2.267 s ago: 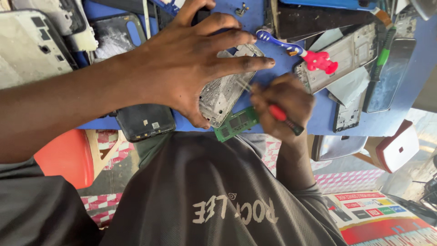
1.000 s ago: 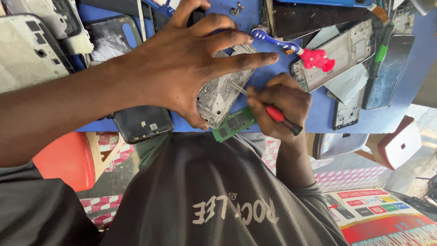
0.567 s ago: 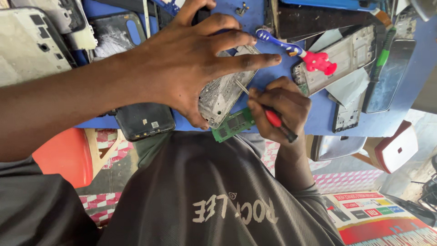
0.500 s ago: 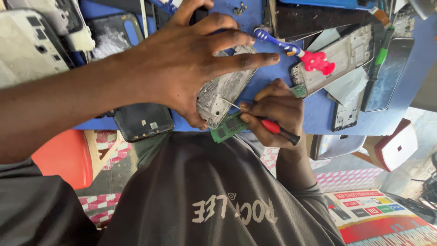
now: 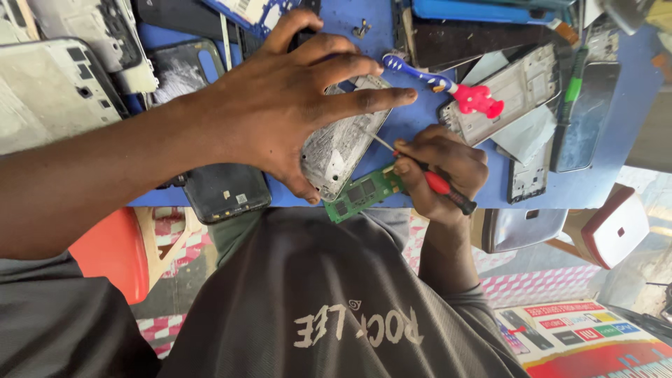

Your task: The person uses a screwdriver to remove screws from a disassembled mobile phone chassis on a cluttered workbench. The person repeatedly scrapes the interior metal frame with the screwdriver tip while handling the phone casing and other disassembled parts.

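That left hand is spread flat, pinning the opened phone to the blue counter; just right, the right hand pinches a red-handled screwdriver, tip at the phone's edge. One slip could gouge the green circuit board hanging off the near edge.

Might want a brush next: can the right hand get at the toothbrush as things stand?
Probably yes: the toothbrush lies uncovered just beyond the right hand, with nothing between them. But that hand's grip is taken up by the red screwdriver.
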